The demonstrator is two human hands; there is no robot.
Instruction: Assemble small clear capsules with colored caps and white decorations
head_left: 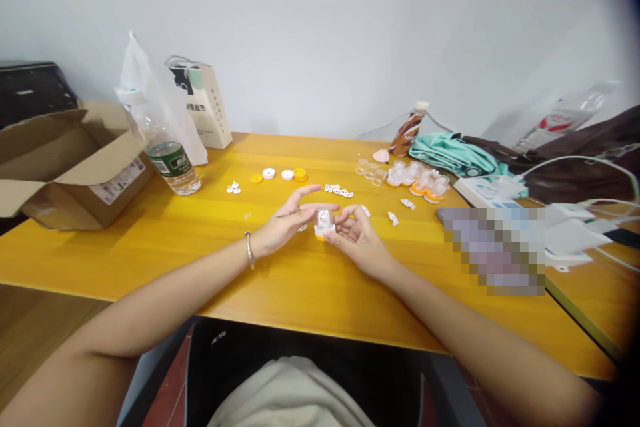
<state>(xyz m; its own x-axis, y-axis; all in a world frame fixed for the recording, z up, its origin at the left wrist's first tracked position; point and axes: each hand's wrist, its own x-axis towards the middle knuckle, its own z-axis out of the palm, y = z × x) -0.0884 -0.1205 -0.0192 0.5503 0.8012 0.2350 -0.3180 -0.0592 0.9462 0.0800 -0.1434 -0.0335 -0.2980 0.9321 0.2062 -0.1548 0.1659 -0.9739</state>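
Left grip [289,220] outstretched; right grip [363,241] curled, holding container [325,220].

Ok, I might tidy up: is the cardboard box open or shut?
Open: the cardboard box has its flaps spread outward, leaving its inside visible.

Through the head view, I have the right hand [363,243] holding a small clear-topped capsule [324,220] at the wooden table [280,287], with the left hand [286,223] close against it (whether that one grips, I can't tell). From the capsule, I see similar clear-topped pieces [414,173] at two o'clock, a brown bottle [409,130] at one and a water bottle [173,163] at ten.
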